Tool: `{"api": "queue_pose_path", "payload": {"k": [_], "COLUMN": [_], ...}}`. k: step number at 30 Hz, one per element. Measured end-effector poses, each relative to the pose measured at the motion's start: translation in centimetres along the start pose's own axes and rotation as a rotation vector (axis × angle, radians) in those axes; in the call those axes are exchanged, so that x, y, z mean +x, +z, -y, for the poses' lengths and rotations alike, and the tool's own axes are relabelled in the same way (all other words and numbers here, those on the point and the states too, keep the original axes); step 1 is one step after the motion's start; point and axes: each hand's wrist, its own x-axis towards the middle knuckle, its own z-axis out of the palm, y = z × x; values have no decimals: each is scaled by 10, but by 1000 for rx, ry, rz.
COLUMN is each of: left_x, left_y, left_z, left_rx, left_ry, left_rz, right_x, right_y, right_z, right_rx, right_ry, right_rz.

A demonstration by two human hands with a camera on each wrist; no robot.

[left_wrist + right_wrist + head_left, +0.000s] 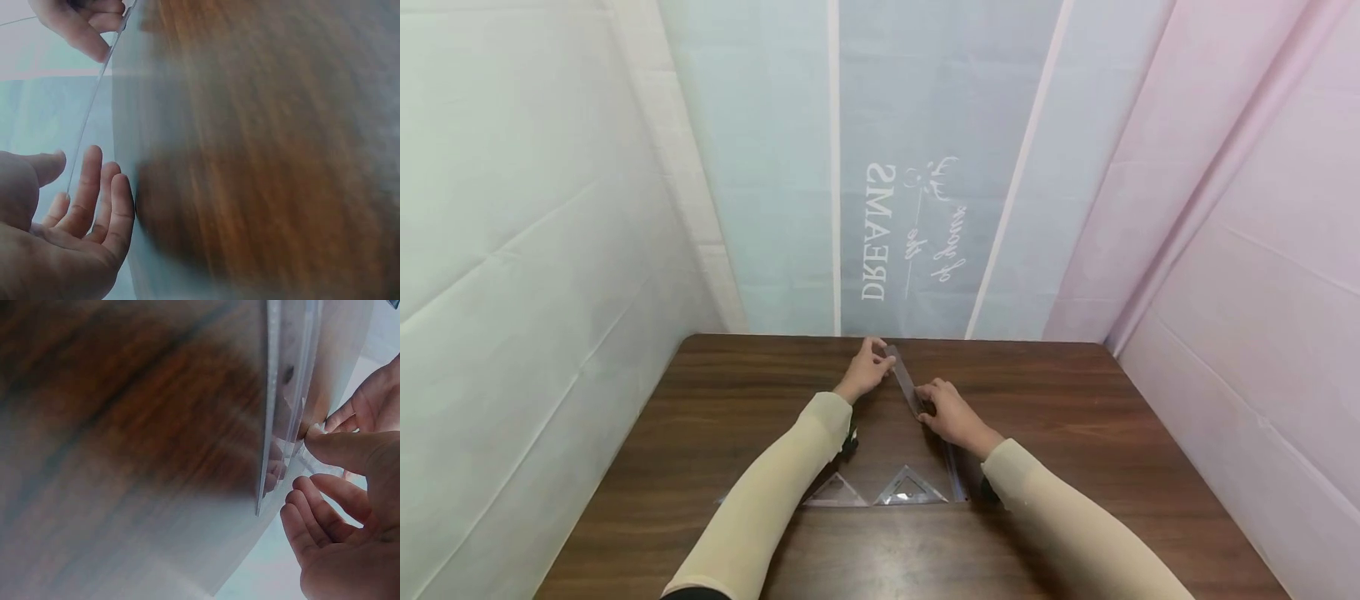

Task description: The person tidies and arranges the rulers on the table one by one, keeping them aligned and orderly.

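Observation:
A clear ruler [904, 382] is held tilted over the back half of the table, between my two hands. My right hand [953, 417] pinches its nearer end between thumb and fingers. At its far end is my left hand [865, 371], fingers spread and fairly straight. In the left wrist view the ruler [87, 122] shows edge-on as a thin line, its end by the left index fingertip, with the thumb close to it. A second clear ruler [955, 472] lies on the table beneath the right forearm; its long edge [270, 406] shows in the right wrist view.
Two clear set squares, one left [837, 502] and one right [925, 498], lie side by side on the brown wooden table [700, 417]. The left sleeve [767, 492] partly covers things near the left one. A printed curtain [917, 100] hangs behind the table's back edge.

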Motion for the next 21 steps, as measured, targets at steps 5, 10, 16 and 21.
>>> {"api": "queue_pose_path", "payload": {"k": [5, 10, 16, 21], "left_x": [-4, -8, -12, -14], "left_y": [0, -1, -4, -7], "left_z": [-1, -3, -9, -13], "left_rx": [-63, -88, -114, -123], "left_ry": [2, -8, 1, -4], "left_rz": [-33, -75, -99, -101], "right_x": [0, 0, -3, -6], "right_y": [0, -2, -10, -15], "right_z": [2, 5, 10, 11], "right_rx": [-14, -40, -39, -27], "right_ry": [-12, -8, 1, -14], "right_rz": [0, 7, -18, -28]}}
